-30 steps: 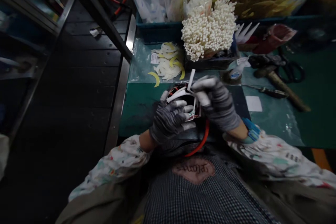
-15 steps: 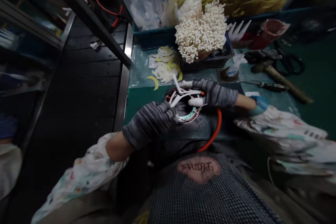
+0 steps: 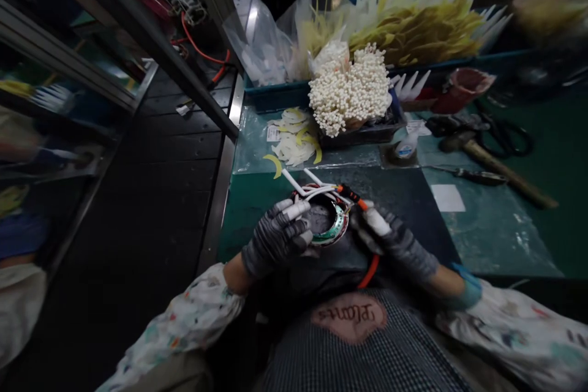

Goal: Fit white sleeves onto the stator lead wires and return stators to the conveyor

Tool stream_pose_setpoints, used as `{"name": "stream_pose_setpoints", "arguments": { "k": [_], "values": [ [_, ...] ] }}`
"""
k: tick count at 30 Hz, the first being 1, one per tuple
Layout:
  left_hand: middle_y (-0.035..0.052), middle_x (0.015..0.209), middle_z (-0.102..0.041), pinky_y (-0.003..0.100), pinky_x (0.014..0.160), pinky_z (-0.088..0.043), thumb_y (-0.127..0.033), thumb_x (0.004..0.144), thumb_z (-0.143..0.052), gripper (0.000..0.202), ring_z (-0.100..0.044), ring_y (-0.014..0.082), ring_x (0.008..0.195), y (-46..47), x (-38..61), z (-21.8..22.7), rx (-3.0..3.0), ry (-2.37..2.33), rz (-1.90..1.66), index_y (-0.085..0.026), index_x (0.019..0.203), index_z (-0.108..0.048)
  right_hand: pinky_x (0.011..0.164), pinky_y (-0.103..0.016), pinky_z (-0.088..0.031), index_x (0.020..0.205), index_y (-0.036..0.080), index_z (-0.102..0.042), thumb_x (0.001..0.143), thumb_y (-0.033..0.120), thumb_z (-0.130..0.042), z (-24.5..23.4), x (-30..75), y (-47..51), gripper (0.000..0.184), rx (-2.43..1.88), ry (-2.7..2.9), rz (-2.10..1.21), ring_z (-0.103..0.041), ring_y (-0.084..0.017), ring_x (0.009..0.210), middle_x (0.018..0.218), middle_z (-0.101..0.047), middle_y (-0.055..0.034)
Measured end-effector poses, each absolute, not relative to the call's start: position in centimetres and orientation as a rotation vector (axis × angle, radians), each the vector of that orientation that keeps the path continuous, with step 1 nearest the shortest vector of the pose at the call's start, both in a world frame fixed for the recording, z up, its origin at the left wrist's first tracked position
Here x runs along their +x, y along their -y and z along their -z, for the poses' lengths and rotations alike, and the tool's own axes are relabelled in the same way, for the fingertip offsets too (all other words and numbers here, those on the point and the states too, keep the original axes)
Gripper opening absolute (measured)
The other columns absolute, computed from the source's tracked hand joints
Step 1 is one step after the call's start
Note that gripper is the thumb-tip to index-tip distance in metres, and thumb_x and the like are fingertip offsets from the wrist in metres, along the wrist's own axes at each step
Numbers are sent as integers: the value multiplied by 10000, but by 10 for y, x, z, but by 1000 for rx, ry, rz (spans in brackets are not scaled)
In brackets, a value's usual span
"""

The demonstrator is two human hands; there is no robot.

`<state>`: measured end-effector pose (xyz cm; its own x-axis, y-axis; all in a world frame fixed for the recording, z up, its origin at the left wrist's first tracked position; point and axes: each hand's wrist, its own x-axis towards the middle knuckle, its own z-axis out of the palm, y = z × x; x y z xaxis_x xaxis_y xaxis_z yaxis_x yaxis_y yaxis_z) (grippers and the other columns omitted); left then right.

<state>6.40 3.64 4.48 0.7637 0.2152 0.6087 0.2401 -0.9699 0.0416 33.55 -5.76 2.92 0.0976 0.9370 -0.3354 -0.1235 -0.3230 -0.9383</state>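
A ring-shaped motor stator with a green inner band lies on the dark mat in front of me. White sleeved wires cross its far side, and two loose white sleeves stick out toward the back. My left hand, in a striped grey glove with white fingertips, is closed on the ring's left edge. To the right of the ring, my right hand, gloved alike, grips an orange cable. Black wrapping shows on the cable's end, where it meets the white wires. The right fingertips are partly hidden.
Behind the mat lie white and yellow curved strips and a bundle of white-tipped sticks. A small bottle, a screwdriver, a hammer and scissors are at right. A metal post rises at left.
My right hand has moved from over the ring to the right and nearer me, now on the orange cable. The cable's black-wrapped end shows. My left fingers have shifted to the ring's edge.
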Motion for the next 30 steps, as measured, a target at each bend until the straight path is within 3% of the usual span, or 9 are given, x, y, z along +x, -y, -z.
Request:
{"name": "stream_pose_setpoints", "arguments": {
  "k": [3,6,9,13,16,19,23,26,30],
  "values": [
    [-15,951,-794,425,1100,-565,-517,921,-845,355,-734,215,1157,-24,71,-37,-2851,534,1095,-234,969,-636,586,-295,-593,1199,271,-772,963,626,-724,-36,354,47,429,-1462,1046,-1262,-705,-177,682,856,-781,-23],
    [-24,913,-766,443,1105,-560,-484,880,-891,358,-727,214,1108,-8,83,-31,-2717,718,1209,-253,937,-623,806,-401,-660,1124,278,-801,1001,512,-684,-37,365,3,289,-1468,1473,-743,-773,-236,881,1021,-831,-45],
    [-17,938,-755,492,1154,-527,-462,863,-898,345,-707,230,1130,1,92,-25,-2622,851,1279,-269,964,-630,863,-498,-649,1088,271,-812,1015,459,-601,-31,365,-32,292,-1438,1672,-372,-756,-283,911,996,-814,-72],
    [-18,975,-772,487,1176,-509,-455,882,-875,333,-694,226,1158,-1,95,-19,-2619,829,1341,-265,982,-620,989,-572,-573,1153,288,-808,971,449,-699,-47,370,-60,267,-1451,1675,-92,-694,-319,1044,1101,-753,-107],
    [-27,940,-776,475,1178,-508,-461,910,-850,316,-701,219,1148,-5,92,-16,-2625,789,1398,-259,982,-618,1168,-644,-407,1203,267,-798,905,436,-830,-76,375,-94,345,-1490,1713,216,-603,-342,1227,1247,-707,-116],
    [-27,944,-783,493,1166,-522,-474,911,-847,300,-710,224,1131,-8,90,-13,-2650,793,1377,-264,969,-641,1201,-685,-300,1152,205,-801,813,430,-917,-98,369,-136,424,-1569,1779,246,-496,-360,1327,1352,-667,-115],
    [-10,964,-780,517,1158,-534,-469,864,-892,320,-711,239,1137,-9,89,-10,-2660,760,1358,-256,956,-671,1221,-691,-290,908,183,-782,777,388,-935,-107,354,-168,289,-1606,1780,195,-466,-366,1345,1336,-665,-97],
    [1,942,-767,528,1134,-542,-489,877,-872,309,-721,248,1105,-12,89,-9,-2654,733,1375,-258,940,-678,1173,-604,-437,902,213,-763,849,351,-876,-111,348,-155,186,-1480,1790,36,-593,-303,1204,1187,-714,-100],
    [-35,874,-764,511,1149,-523,-507,901,-841,279,-717,240,1076,-18,89,-7,-2665,657,1400,-275,912,-687,893,-459,-630,1020,266,-708,968,426,-759,-132,348,-88,176,-1242,1651,-339,-754,-234,948,1034,-800,-56]
  ]
}}
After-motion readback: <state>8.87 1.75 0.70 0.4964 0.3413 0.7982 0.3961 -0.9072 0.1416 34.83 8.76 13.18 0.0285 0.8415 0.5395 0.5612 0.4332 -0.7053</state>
